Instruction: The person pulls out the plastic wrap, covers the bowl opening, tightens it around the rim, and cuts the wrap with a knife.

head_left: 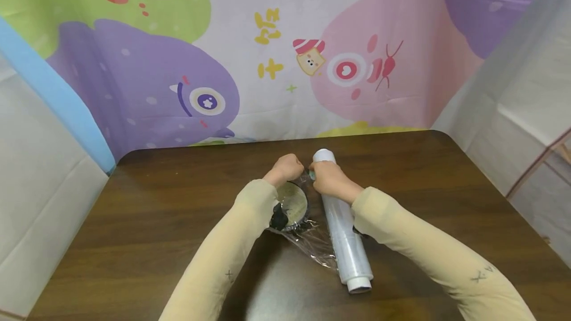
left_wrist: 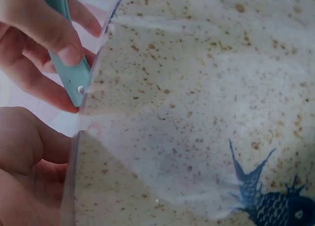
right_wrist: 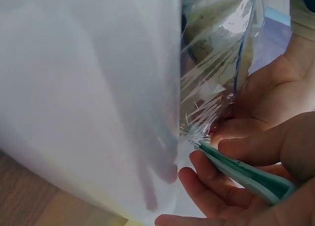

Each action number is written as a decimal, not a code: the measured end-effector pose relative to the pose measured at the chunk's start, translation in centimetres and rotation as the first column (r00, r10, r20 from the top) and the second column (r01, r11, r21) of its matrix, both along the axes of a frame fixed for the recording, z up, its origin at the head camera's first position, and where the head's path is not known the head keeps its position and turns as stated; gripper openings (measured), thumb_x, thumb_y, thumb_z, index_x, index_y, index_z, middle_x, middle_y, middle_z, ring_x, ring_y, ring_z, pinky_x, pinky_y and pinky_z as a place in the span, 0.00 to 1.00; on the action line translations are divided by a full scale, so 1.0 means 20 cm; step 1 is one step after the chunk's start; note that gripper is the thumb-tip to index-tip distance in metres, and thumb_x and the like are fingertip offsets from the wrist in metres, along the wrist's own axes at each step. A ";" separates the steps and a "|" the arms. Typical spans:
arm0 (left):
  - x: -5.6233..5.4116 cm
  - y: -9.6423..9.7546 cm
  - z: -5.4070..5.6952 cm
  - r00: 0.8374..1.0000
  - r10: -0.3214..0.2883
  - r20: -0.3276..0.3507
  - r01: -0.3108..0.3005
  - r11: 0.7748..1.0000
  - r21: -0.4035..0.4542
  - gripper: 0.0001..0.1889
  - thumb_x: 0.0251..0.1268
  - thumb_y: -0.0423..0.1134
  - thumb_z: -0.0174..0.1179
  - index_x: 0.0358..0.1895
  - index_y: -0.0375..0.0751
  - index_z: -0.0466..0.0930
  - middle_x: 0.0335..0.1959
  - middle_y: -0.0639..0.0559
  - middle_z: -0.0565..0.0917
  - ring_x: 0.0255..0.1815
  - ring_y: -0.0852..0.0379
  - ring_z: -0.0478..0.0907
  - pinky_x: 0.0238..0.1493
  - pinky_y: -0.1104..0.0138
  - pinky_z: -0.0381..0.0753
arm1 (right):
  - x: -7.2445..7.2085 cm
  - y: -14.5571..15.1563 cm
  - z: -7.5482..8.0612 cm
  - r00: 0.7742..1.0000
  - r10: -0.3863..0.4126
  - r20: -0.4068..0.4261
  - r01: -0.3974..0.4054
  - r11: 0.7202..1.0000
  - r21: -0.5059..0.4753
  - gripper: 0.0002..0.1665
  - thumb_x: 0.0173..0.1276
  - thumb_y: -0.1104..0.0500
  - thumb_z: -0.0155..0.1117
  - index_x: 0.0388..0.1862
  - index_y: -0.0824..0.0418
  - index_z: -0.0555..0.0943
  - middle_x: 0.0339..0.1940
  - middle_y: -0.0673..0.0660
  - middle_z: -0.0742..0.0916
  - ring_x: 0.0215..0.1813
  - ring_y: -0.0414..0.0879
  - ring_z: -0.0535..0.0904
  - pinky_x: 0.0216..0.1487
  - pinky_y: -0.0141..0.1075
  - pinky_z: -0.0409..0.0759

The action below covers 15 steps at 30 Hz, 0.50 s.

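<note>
A speckled cream bowl (head_left: 292, 202) with a dark rim sits on the table, clear plastic wrap (head_left: 314, 244) stretched over it. Inside it, a blue fish pattern (left_wrist: 273, 201) shows through in the left wrist view. My left hand (head_left: 287, 168) grips gathered wrap at the bowl's far edge, fingers curled. Just to the right, my right hand (head_left: 332, 180) pinches a slim teal cutter (right_wrist: 241, 174) between thumb and fingers, its tip at the bunched wrap. The wrap roll (head_left: 350, 249) lies lengthwise beneath my right hand, still joined to the wrap on the bowl.
The brown wooden table (head_left: 134, 222) reaches out on both sides. Behind it hangs a cartoon-printed cloth (head_left: 276, 103), with pale fabric walls at left and right. My right forearm crosses near the roll's side.
</note>
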<state>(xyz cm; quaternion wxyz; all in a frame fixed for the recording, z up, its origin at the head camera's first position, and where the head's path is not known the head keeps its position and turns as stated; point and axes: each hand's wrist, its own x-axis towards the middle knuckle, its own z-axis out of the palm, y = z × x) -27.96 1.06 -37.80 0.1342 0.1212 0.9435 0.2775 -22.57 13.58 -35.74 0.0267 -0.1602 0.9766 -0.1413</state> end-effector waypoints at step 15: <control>-0.02 -0.05 -0.03 1.000 0.017 0.009 -0.019 0.985 0.169 0.22 0.63 0.32 0.40 0.09 0.45 0.53 0.08 0.57 0.53 0.11 0.62 0.47 0.18 0.69 0.55 | 0.16 0.08 0.03 0.999 0.034 0.024 -0.033 0.998 -0.047 0.23 0.47 0.72 0.54 0.46 0.71 0.79 0.43 0.67 0.83 0.39 0.56 0.79 0.35 0.45 0.78</control>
